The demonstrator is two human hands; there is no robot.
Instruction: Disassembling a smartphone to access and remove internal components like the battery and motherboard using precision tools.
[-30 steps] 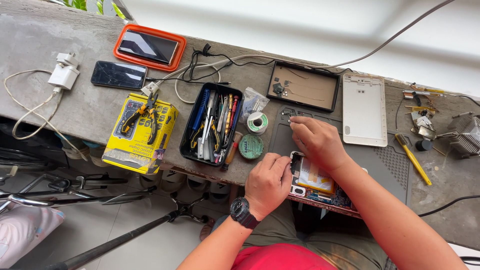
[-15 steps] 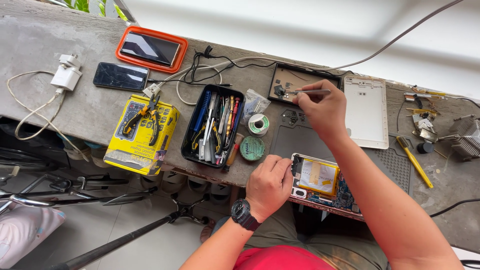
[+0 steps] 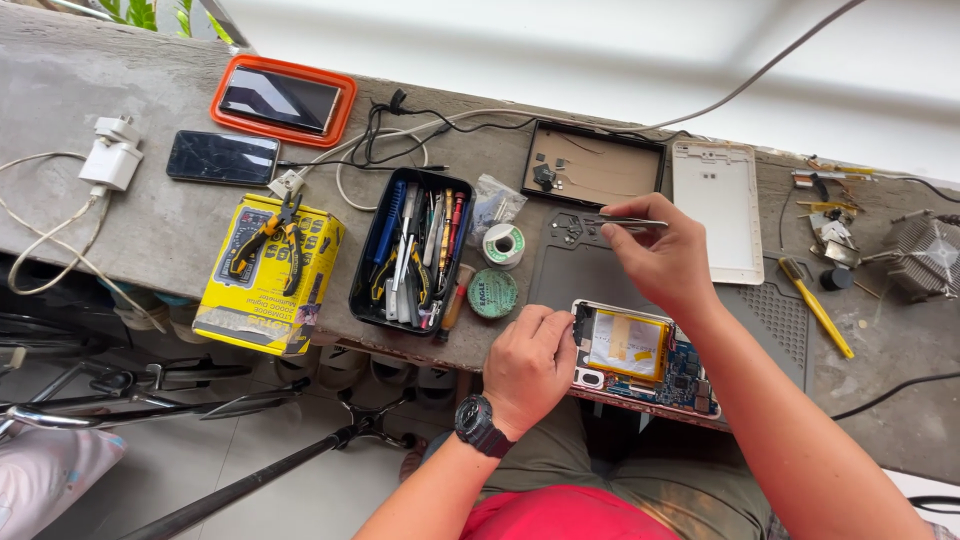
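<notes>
An opened tablet (image 3: 650, 358) with a yellow battery and a blue circuit board lies on a grey work mat (image 3: 590, 265) at the near edge of the bench. My left hand (image 3: 530, 365), a black watch on its wrist, rests on the tablet's left end. My right hand (image 3: 662, 255) hovers over the mat and pinches metal tweezers (image 3: 620, 222), their tips pointing left over small parts set on the mat's upper part. I cannot tell whether the tips hold anything.
A black tool tray (image 3: 410, 250) stands left of the mat, with a solder spool (image 3: 502, 243) and a green tin (image 3: 492, 293) beside it. Behind are a shallow parts tray (image 3: 592, 165) and a white back cover (image 3: 716, 210). A yellow box with pliers (image 3: 270, 270), two phones, a charger and cables lie left.
My right hand lifted off the tablet, moved up toward the parts tray with the tweezers, then came back down over the mat. My left hand stayed on the tablet.
</notes>
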